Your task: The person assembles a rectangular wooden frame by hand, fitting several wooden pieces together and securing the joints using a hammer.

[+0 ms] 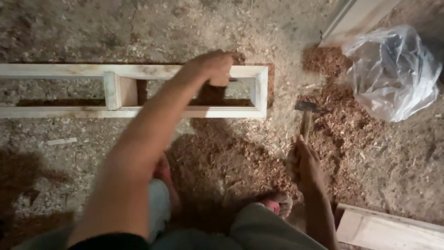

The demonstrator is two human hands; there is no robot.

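Observation:
A long pale wooden frame with two rails, a cross piece and an end piece lies on the sawdust-covered floor. My left hand reaches over the far rail near the frame's right end, fingers closed around something small and dark, possibly a nail; I cannot tell for sure. My right hand grips the wooden handle of a hammer, whose metal head points up, right of the frame and apart from it.
A crumpled clear plastic bag sits at the upper right beside a pale board. Another wooden board lies at the lower right. Reddish sawdust piles surround the hammer. My feet in red sandals are below.

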